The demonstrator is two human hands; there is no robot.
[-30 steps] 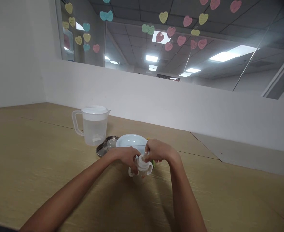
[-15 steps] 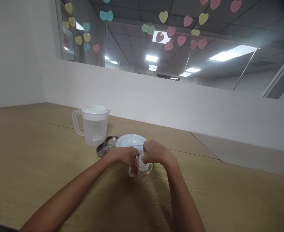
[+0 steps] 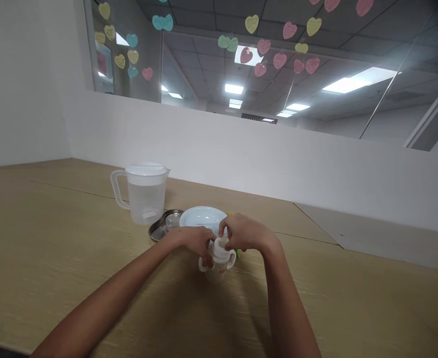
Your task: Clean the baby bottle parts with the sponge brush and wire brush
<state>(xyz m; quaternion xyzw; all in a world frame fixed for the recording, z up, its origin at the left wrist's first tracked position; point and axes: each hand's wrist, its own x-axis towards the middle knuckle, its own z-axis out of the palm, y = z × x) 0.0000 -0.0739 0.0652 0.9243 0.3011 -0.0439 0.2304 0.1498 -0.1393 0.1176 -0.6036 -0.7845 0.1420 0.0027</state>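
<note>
A translucent baby bottle (image 3: 216, 275) with two side handles and a white collar stands upright on the table in front of me. My left hand (image 3: 195, 241) is closed round the collar from the left side. Above the bottle, the thumb and finger of my right hand (image 3: 246, 232) pinch the clear nipple (image 3: 224, 240) at the collar's top. Just behind my hands is a pale, shiny bowl (image 3: 200, 215), its near side partly covered by them.
Left of the bowl, a metal kidney dish (image 3: 157, 231) holds a clear dome-shaped piece (image 3: 173, 221). A lidded translucent pitcher (image 3: 147, 199) stands farther left. Something green (image 3: 238, 253) peeks out beside the bottle, mostly hidden. The white wall (image 3: 219, 149) rises behind the table.
My right hand has shifted slightly right and its fingers have opened out into a pinch, so the nipple now shows. My left hand and the bottle have stayed in place.
</note>
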